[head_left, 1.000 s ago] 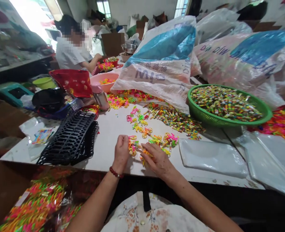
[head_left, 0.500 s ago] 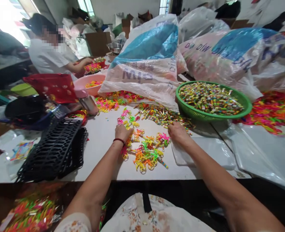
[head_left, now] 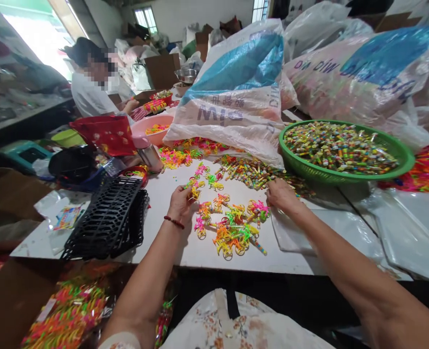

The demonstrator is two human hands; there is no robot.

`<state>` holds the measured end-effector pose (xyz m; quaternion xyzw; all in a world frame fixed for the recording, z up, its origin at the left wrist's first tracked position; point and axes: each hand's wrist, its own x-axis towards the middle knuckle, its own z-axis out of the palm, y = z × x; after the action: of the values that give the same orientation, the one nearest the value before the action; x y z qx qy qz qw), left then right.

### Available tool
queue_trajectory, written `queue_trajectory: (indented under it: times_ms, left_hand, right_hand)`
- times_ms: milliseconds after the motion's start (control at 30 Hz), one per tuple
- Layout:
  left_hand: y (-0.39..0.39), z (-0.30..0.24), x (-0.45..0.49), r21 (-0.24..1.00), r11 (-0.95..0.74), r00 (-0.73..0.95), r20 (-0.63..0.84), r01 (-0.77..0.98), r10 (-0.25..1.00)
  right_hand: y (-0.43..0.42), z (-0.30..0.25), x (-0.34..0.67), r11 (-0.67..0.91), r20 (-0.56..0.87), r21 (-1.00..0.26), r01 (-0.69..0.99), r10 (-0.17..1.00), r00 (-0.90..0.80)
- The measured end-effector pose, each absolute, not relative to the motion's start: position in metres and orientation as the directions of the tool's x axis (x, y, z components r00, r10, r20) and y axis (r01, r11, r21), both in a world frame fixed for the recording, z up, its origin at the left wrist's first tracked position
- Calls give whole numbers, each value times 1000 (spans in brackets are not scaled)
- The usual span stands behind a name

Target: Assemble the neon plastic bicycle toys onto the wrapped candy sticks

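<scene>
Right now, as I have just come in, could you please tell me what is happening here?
At the white table, the person's left hand is at small yellow and green plastic pieces with round rings; its exact grip is unclear. The right hand is at a loose pile of thin multicoloured striped sticks, its fingertips hidden. Between the hands and the table's near edge lies a bright cluster of plastic pieces and striped sticks.

A white tabletop [head_left: 158, 196], crowded along its far side.
On it: black plastic racks [head_left: 103, 220], a flask [head_left: 150, 157], bright plastic pieces [head_left: 232, 232] (yellow, orange, pink, green), heaped striped tubes [head_left: 252, 173], a green basket [head_left: 309, 174], flat clear bags [head_left: 326, 233].
</scene>
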<state>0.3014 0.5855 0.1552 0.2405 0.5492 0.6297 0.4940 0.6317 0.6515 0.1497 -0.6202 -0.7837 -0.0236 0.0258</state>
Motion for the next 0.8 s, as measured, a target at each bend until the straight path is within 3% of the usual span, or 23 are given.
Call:
queue_trajectory:
  times_ms: [67,133,200,267,333,433,567,800]
  left_hand:
    - [573,163,301,879,46,-342,-232,-474,910]
    - [559,166,305,835,21,-295,-218,-550,930]
    - [546,168,313,824,24,-272,-214,-567,938]
    - [534,168,323,828,35,-263,-218,-560,940]
    - [523,169,333,841,44,-258,-215,-539,942]
    - [509,170,345,869,67,-244,-211,-490,947]
    - [495,172,353,883,83,-203,-197,-463,959]
    - [486,173,358,883,90,-195,-199,-461,960]
  right_hand:
    - [645,153,625,212,146,-208,955,972,-184]
    - [634,157,612,181,164,-562,807,981,-106]
    - [617,161,592,111,82,-868,484,993,-79]
    - [596,166,569,-27,-42,-994,106,988,-147]
    - [574,170,545,-191,-147,-969,-158,956,-253]
    - [545,174,518,-332,-194,-882,-335,903,-384]
    - [524,174,502,-368,-178,-836,-406,884,-433]
    - [517,165,504,-333,-167,-874,-354,890,-425]
